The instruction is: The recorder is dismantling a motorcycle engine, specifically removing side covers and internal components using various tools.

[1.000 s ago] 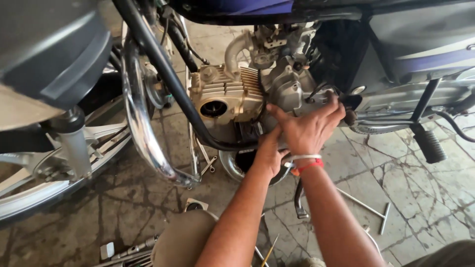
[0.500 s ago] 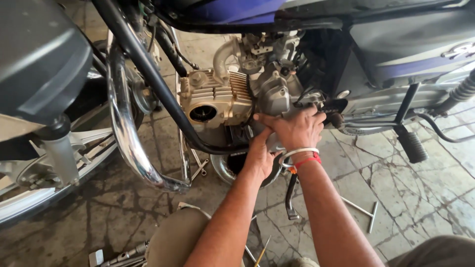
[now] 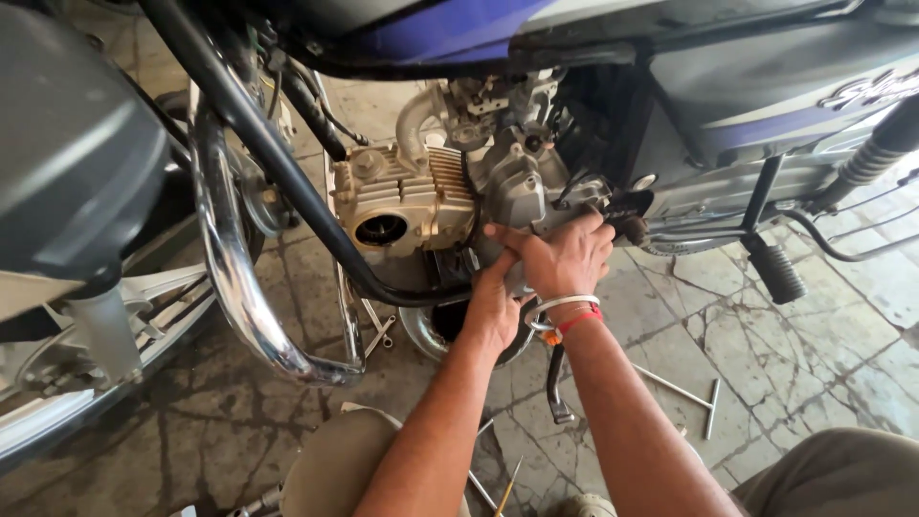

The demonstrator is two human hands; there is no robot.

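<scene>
— So what stood around us at the bike?

— We crouched beside a motorcycle on a cracked stone floor point(image 3: 766, 335). Our right hand point(image 3: 565, 258), with a metal bangle and a red thread at the wrist, was spread flat with fingers wide against the lower side of the engine point(image 3: 498, 182). Our left hand point(image 3: 493, 306) was pressed up just beneath it, fingers curled against the engine's underside; we could not tell whether it gripped anything.

— And what got in the way?

— A black frame tube point(image 3: 287, 182) ran diagonally across the front of the engine, and a chrome crash guard point(image 3: 230, 278) curved down to the left of it. The front wheel point(image 3: 86, 383) sat at the far left. A black footpeg point(image 3: 775, 273) jutted out to the right, near our right hand.

— Any containers?

— A round metal pan point(image 3: 426, 335) sat on the floor under the engine, partly hidden by our left forearm; its inside looked dark, and we could not tell what it held. A T-handled wrench point(image 3: 684, 393) lay on the floor to the right, apart from both hands. Spanners point(image 3: 378, 330) lay just left of the pan.
</scene>
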